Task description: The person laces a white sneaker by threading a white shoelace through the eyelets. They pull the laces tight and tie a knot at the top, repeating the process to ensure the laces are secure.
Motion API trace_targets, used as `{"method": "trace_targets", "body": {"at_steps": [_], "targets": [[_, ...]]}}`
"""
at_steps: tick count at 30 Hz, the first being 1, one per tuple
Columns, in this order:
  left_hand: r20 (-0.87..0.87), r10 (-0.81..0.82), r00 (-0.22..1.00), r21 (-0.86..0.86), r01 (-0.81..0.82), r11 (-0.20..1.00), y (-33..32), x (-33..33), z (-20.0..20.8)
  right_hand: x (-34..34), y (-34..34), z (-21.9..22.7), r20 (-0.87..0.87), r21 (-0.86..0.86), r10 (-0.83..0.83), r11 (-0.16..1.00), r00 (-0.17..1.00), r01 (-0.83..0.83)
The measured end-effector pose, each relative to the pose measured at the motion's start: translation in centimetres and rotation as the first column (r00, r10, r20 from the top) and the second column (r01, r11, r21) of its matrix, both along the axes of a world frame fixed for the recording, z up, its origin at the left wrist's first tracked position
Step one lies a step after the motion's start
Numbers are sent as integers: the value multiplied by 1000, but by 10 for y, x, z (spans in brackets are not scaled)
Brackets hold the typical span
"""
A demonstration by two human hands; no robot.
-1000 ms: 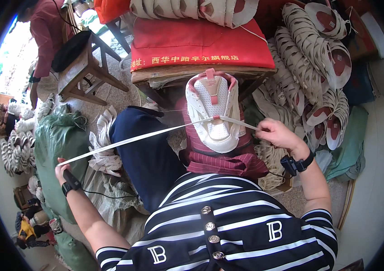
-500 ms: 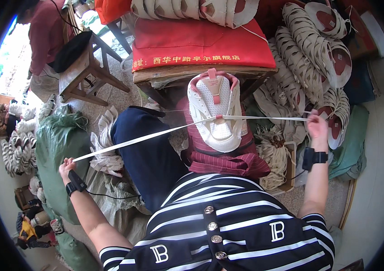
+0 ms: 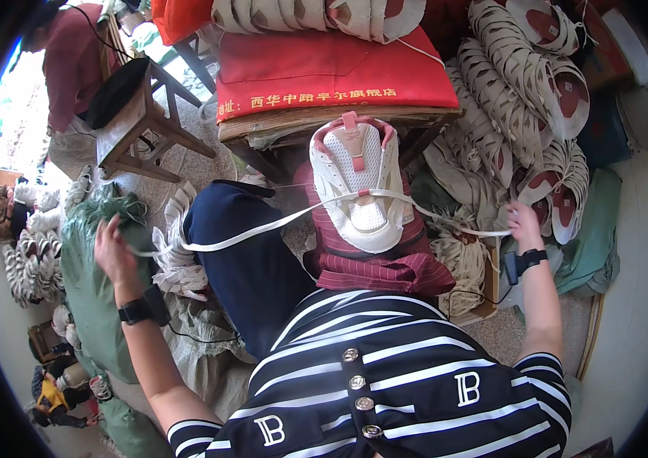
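A white sneaker upper (image 3: 354,164) with pink trim rests toe toward me on a striped maroon cloth (image 3: 385,276) over my lap. One flat white shoelace (image 3: 259,238) passes through a pink loop on the tongue side near the toe and runs out slack to both sides. Out at the left, my left hand (image 3: 116,252) is raised and slightly blurred; the lace end reaches its thumb side, but whether it is gripped is unclear. At the right my right hand (image 3: 524,224) has curled fingers, with the other lace end at its thumb.
Ahead stands a wooden table (image 3: 339,118) with a red cloth (image 3: 324,72) and a row of uppers. Stacked uppers (image 3: 522,84) pile up at the right, above a box of laces (image 3: 465,267). Left are a stool (image 3: 148,126), a green sack (image 3: 99,298) and other people.
The lace was taut between both hands and now sags in curves. My left hand has risen with its fingers turned upward. My right hand has dropped slightly and moved inward.
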State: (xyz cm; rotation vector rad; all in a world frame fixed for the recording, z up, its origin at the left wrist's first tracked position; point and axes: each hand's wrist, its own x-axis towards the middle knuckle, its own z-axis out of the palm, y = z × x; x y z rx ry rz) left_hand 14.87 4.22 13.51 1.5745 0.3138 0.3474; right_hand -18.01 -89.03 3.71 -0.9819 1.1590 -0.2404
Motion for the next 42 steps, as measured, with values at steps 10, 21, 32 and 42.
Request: {"method": "trace_targets", "body": {"at_steps": [10,21,32,42], "targets": [[-51,-803,593,-71,800,596,-367,-91,78,154,279,153,175,-485,862,497,477,-720],[-297,-823,484,-221,804,552,-395,-120,42,164,280,161,59,-296,941,336,334,-894],[-392,-708,588,74,787,612,-402,-105,42,191,289,201,-445,-529,882,-118,157,-840],[-82,-840,536,875,442,196,-410,-113,63,169,303,198,-744,-667,620,-666,249,-334]]}}
